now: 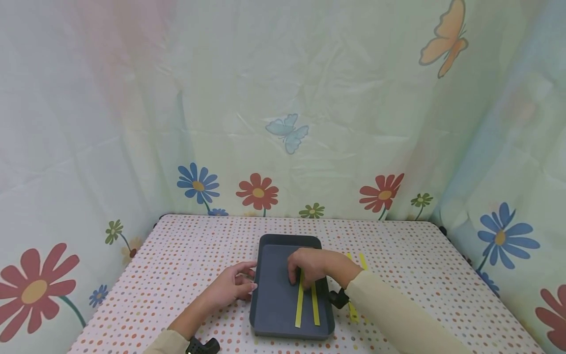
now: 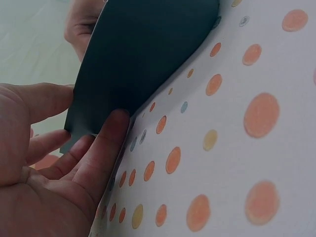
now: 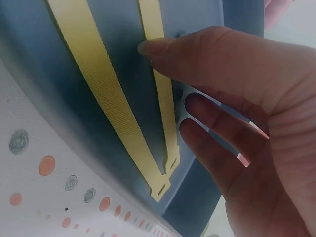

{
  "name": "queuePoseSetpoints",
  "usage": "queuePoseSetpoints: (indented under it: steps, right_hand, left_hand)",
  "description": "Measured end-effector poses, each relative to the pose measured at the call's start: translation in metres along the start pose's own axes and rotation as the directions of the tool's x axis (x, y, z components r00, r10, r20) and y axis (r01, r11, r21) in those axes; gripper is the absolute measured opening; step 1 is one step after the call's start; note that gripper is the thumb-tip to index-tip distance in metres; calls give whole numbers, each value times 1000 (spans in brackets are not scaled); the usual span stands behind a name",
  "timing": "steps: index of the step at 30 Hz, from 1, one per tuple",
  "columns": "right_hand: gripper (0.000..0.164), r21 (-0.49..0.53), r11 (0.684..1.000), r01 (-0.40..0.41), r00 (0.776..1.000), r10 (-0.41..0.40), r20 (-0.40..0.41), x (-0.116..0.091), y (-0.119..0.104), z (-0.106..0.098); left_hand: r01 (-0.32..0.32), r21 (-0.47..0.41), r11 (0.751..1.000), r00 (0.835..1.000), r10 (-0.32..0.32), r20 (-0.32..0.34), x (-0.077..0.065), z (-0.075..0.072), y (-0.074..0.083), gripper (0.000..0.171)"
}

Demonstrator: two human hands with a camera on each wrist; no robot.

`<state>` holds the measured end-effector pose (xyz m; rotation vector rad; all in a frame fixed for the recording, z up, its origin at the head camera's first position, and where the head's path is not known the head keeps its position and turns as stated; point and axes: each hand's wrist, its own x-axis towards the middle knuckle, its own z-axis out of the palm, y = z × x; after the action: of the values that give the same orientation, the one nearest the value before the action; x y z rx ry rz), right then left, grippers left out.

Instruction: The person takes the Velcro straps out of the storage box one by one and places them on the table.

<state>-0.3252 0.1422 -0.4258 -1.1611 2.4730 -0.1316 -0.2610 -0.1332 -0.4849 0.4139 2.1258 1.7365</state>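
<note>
Your right hand (image 1: 311, 268) reaches into the grey tray (image 1: 276, 305), thumb over the left yellow strap (image 1: 298, 309), which runs beneath your grip along the tray floor; whether you pinch it, I cannot tell. The right yellow strap (image 1: 316, 309) lies just beside it. Your left hand (image 1: 227, 287), fingers apart, touches the tray's left side.

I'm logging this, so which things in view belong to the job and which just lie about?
Likely in the job:
tray, left hand touching it
two yellow strips inside, right hand over them

Apparently lying about:
other yellow strips on the table, though these may belong
</note>
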Motion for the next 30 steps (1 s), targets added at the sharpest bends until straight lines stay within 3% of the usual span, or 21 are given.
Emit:
queuePoseSetpoints:
  steps: [8,20,30]
  right_hand:
    - [20,-40,999,24,1000,-24,1,1,-3,-2]
    - [20,-33,998,-56,998,57,14,6,-11,-2]
    - [19,-56,998,-43,999,44,23,11,-10,-2]
  left_hand:
    - [3,6,1000,1000,-3,-1,-1,1,1,63]
    - [5,15,1000,1000,-5,-5,0,0,0,62]
    - [19,25,1000,1000,-19,-12,-1,1,1,63]
